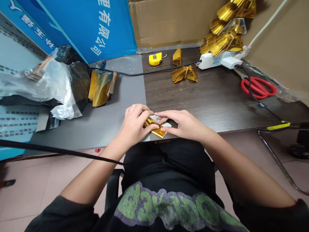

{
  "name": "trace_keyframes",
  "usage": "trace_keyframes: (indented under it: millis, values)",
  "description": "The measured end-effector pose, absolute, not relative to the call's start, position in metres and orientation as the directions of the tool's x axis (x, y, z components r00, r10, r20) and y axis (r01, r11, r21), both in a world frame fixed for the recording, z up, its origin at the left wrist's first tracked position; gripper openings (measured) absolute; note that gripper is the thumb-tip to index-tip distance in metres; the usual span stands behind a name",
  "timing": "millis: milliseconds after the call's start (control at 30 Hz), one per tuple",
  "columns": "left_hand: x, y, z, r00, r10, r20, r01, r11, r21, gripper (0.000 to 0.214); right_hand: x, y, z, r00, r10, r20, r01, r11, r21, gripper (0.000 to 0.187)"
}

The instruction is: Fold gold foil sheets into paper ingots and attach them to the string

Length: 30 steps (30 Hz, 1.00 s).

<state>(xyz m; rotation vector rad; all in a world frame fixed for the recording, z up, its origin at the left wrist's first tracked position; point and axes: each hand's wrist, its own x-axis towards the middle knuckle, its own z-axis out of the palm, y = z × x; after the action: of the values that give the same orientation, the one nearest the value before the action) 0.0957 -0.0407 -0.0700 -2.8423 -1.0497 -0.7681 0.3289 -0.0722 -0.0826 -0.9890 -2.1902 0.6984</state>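
Both of my hands work a small folded piece of gold foil paper [156,129] at the near edge of the table [221,98]. My left hand [134,125] is closed, its thumb and fingers pinching the foil's left end. My right hand [182,123] presses down on the foil's right side, with its fingers together; a white underside of the paper shows beneath them. A finished pleated gold fan [184,73] lies further back on the dark tabletop, with a smaller folded gold piece [177,56] behind it.
A stack of gold foil sheets [101,87] lies left beside crumpled plastic bags [51,82]. At the back are a yellow tape measure [155,58], a white power strip [214,59], a heap of gold fans [227,29] and red scissors [258,87]. Cables cross the table.
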Motion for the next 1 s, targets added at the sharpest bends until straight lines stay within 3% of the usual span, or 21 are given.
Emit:
trace_keyframes:
  millis: [133,200,333,700,867,1000]
  values:
    - [0.096,-0.061,-0.065,0.662,0.487,0.570,0.599,-0.801,-0.011,0.022,0.329,-0.073,-0.083,-0.536,0.760,0.368,0.450,0.626,-0.637,0.034]
    - [0.097,-0.073,-0.064,0.733,0.479,0.483,0.527,-0.849,0.041,0.020,0.330,-0.074,-0.082,-0.548,0.737,0.395,0.435,0.655,-0.618,0.028]
    - [0.099,-0.084,-0.072,0.792,0.490,0.365,0.477,-0.869,0.131,0.035,0.331,-0.074,-0.083,-0.563,0.704,0.432,0.408,0.692,-0.596,0.023]
    - [0.098,-0.085,-0.078,0.799,0.462,0.385,0.451,-0.884,0.125,0.029,0.343,-0.076,-0.083,-0.669,0.625,0.402,0.356,0.744,-0.565,0.046]
    - [0.095,-0.089,-0.082,0.817,0.384,0.430,0.374,-0.921,0.113,0.024,0.349,-0.094,-0.081,-0.718,0.579,0.385,0.332,0.772,-0.542,0.039]
    - [0.091,-0.091,-0.084,0.817,0.329,0.474,0.281,-0.944,0.170,0.019,0.344,-0.109,-0.084,-0.683,0.551,0.480,0.398,0.831,-0.388,0.022]
